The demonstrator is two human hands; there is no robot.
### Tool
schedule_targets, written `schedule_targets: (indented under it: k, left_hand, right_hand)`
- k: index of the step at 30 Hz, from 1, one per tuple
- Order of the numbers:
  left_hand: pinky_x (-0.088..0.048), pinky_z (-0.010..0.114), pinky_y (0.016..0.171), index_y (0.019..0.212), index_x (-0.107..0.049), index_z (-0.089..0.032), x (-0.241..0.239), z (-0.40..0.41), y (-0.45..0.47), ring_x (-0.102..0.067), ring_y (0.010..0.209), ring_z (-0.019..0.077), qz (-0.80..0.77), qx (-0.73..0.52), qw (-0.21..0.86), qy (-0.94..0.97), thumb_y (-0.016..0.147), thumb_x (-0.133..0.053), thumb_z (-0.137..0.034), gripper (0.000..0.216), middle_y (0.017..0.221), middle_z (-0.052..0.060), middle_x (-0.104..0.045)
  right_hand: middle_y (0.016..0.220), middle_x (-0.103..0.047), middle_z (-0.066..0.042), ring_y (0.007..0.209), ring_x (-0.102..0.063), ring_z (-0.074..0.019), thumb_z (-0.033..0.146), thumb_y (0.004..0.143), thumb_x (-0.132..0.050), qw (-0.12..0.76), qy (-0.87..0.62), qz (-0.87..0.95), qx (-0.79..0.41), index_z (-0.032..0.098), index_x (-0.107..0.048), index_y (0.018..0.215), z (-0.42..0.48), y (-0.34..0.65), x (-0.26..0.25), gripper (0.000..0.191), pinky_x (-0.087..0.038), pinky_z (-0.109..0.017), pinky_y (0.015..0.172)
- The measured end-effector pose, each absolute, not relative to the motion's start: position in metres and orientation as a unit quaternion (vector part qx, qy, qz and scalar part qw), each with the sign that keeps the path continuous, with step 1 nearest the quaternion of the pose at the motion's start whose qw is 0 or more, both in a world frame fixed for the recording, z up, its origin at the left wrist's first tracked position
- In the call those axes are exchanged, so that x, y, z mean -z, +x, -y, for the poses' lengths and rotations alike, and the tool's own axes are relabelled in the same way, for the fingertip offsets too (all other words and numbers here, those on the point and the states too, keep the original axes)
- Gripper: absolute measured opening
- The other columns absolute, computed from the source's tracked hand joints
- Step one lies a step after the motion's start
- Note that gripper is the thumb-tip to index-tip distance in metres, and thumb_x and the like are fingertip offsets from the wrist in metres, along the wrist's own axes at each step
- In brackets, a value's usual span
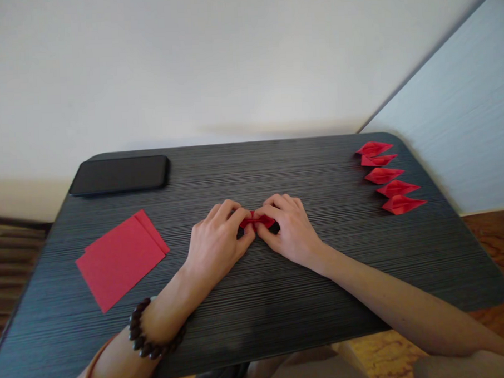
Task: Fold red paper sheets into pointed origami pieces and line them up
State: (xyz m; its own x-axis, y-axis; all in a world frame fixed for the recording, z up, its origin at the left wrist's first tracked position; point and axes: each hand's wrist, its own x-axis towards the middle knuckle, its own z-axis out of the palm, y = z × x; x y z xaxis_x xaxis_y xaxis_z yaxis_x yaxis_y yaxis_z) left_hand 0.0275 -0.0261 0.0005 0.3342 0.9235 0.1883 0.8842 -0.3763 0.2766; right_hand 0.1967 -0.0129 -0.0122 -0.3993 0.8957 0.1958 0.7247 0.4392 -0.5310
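Note:
Between my two hands, at the middle of the dark table, is a small folded red paper boat (267, 222), mostly covered by fingers. My left hand (218, 235) pinches its left part with thumb and forefinger. On the other side my right hand (291, 226) grips it the same way, and the fingertips of both hands nearly meet over its centre. Part of the red paper shows beneath the right fingers. A dark beaded bracelet (137, 333) circles my left wrist.
Red paper sheets (121, 261) lie overlapped at the left of the table (257, 300). A black phone (120, 175) rests at the back left corner. Several folded red paper boats (384, 175) stand in a column near the right edge. A pale wall (230, 62) rises behind.

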Motion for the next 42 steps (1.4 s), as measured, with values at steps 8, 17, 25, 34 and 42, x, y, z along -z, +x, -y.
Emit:
schedule_targets:
  k: [8, 17, 25, 34, 42]
  left_hand:
    - [-0.048, 0.028, 0.068, 0.092, -0.064, -0.022, 0.0, 0.025, 0.026, -0.059, 0.087, 0.018, -0.558, -0.174, 0.082, 0.807, 0.086, -0.052, -0.028, 0.014, 0.097, 0.002, -0.062]
    - [-0.049, 0.029, 0.072, 0.097, -0.063, -0.022, -0.003, 0.025, 0.022, -0.06, 0.088, 0.0177, -0.558, -0.195, 0.113, 0.799, 0.087, -0.052, -0.028, 0.017, 0.1, 0.003, -0.061]
    - [-0.047, 0.024, 0.063, 0.108, -0.06, -0.023, -0.005, 0.009, -0.012, -0.059, 0.08, 0.0147, -0.483, -0.213, 0.259, 0.809, 0.084, -0.06, -0.039, 0.03, 0.094, 0.002, -0.063]
    - [-0.046, 0.021, 0.062, 0.091, -0.068, -0.024, -0.009, 0.002, -0.022, -0.061, 0.077, 0.0129, -0.5, -0.22, 0.272, 0.792, 0.081, -0.064, -0.04, 0.02, 0.087, -0.001, -0.067]
    - [-0.047, 0.022, 0.063, 0.088, -0.068, -0.021, -0.003, 0.002, -0.019, -0.06, 0.073, 0.0123, -0.472, -0.257, 0.284, 0.794, 0.079, -0.066, -0.037, 0.019, 0.085, 0.001, -0.066]
  right_hand:
    - [0.091, -0.059, -0.002, 0.09, -0.052, -0.0188, 0.025, 0.084, -0.057, 0.238, -0.489, 0.819, -0.182, 0.023, -0.064, 0.09, 0.013, 0.198, 0.013, 0.01, -0.036, -0.036, 0.083]
    - [0.095, -0.061, -0.002, 0.092, -0.056, -0.0163, 0.018, 0.08, -0.061, 0.298, -0.459, 0.803, -0.234, 0.021, -0.058, 0.097, 0.01, 0.207, 0.008, 0.016, -0.039, -0.034, 0.085]
    - [0.095, -0.067, -0.001, 0.09, -0.06, -0.0155, 0.023, 0.085, -0.062, 0.301, -0.426, 0.812, -0.261, 0.021, -0.061, 0.1, 0.003, 0.217, 0.01, 0.015, -0.042, -0.032, 0.083]
    - [0.088, -0.071, 0.001, 0.078, -0.065, -0.0141, 0.035, 0.082, -0.065, 0.282, -0.398, 0.824, -0.288, 0.024, -0.067, 0.096, -0.009, 0.231, 0.01, 0.017, -0.048, -0.029, 0.077]
    - [0.085, -0.074, 0.001, 0.074, -0.065, -0.0136, 0.034, 0.085, -0.061, 0.306, -0.39, 0.834, -0.242, 0.024, -0.071, 0.093, -0.007, 0.228, 0.013, 0.016, -0.048, -0.028, 0.073]
